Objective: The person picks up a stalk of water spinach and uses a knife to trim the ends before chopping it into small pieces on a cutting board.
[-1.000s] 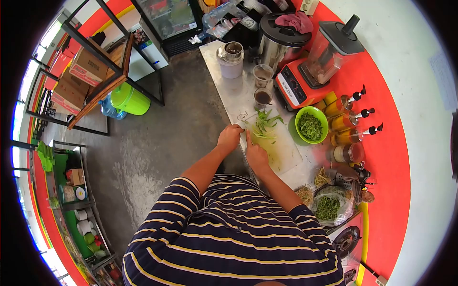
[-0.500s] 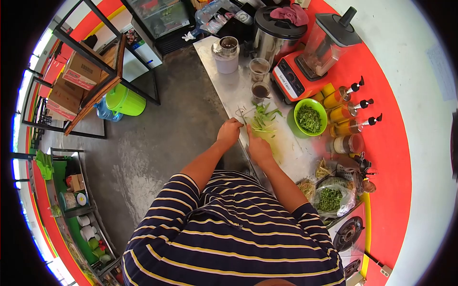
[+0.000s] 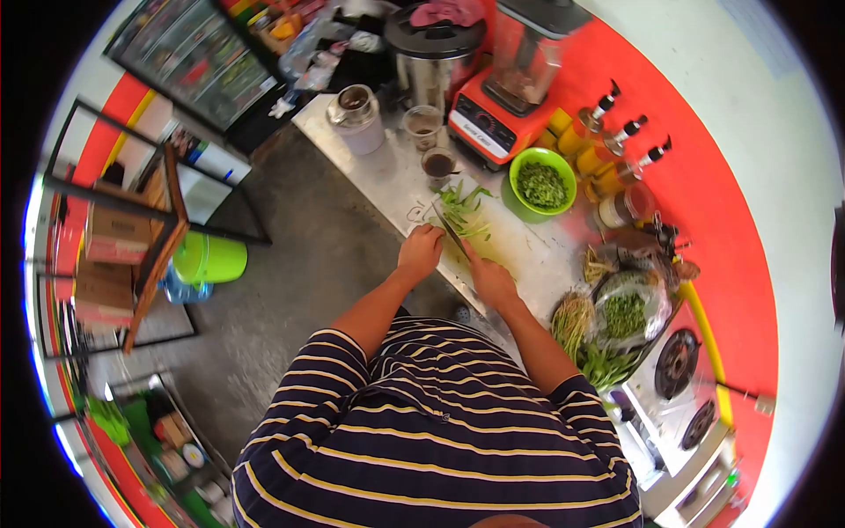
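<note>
My right hand is closed around the handle of a knife, whose blade points away from me over a pale, green-stained cutting surface. Just left of the blade, my left hand is closed with its fingers curled in. Whatever its fingers hold is hidden. Cut leafy greens with pale green stalks lie beyond and to the right of the blade. To their right stands a lime-green bowl full of chopped greens.
Past the greens are a cup of dark liquid, another plastic cup and a white container. A red blender and pump bottles line the wall. At right are bagged greens, rooted stalks and a stove.
My view has turned, so the counter items appear shifted left and more of the stove shows. Both hands stay by the greens, and the knife blade is now more visible.
</note>
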The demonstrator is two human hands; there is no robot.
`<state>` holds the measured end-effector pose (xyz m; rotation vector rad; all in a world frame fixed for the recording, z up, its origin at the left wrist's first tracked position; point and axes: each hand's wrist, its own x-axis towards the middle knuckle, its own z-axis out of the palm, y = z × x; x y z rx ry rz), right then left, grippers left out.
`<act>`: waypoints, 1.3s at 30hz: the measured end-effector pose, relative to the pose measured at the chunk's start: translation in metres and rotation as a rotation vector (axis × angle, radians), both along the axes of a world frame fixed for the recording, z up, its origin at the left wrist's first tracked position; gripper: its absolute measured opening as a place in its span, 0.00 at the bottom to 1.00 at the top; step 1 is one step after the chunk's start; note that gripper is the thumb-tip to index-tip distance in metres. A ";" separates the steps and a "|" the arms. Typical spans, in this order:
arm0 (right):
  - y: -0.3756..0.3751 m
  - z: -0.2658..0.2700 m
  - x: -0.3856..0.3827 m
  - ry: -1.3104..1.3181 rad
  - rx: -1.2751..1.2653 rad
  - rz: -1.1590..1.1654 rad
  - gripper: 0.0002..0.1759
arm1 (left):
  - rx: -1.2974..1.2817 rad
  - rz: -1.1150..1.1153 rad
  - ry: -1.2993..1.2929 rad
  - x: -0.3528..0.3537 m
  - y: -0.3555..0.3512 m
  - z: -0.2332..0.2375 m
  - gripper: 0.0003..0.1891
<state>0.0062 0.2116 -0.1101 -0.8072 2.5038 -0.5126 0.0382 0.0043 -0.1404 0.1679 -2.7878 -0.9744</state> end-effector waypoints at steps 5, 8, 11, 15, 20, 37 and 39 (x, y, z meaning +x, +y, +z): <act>0.022 0.003 0.027 -0.001 -0.070 -0.309 0.34 | 0.059 -0.154 0.031 -0.003 0.001 0.005 0.08; 0.030 -0.002 0.046 0.040 -0.135 -0.460 0.31 | 0.111 -0.285 0.017 -0.009 0.000 0.005 0.08; 0.030 -0.006 0.067 0.086 -0.268 -0.597 0.26 | 0.146 -0.420 -0.004 -0.016 0.002 0.002 0.08; 0.014 -0.005 0.092 0.104 -0.236 -0.716 0.20 | 0.189 -0.571 0.029 -0.023 0.013 -0.004 0.07; -0.014 -0.003 0.103 0.176 -0.057 -0.876 0.16 | 0.204 -0.689 0.036 -0.034 0.025 -0.013 0.08; -0.051 0.014 0.098 0.119 0.144 -0.997 0.35 | 0.180 -0.815 0.011 -0.057 0.055 -0.006 0.06; -0.050 0.011 0.101 0.077 0.152 -0.981 0.37 | 0.123 -0.813 -0.002 -0.055 0.059 -0.006 0.06</act>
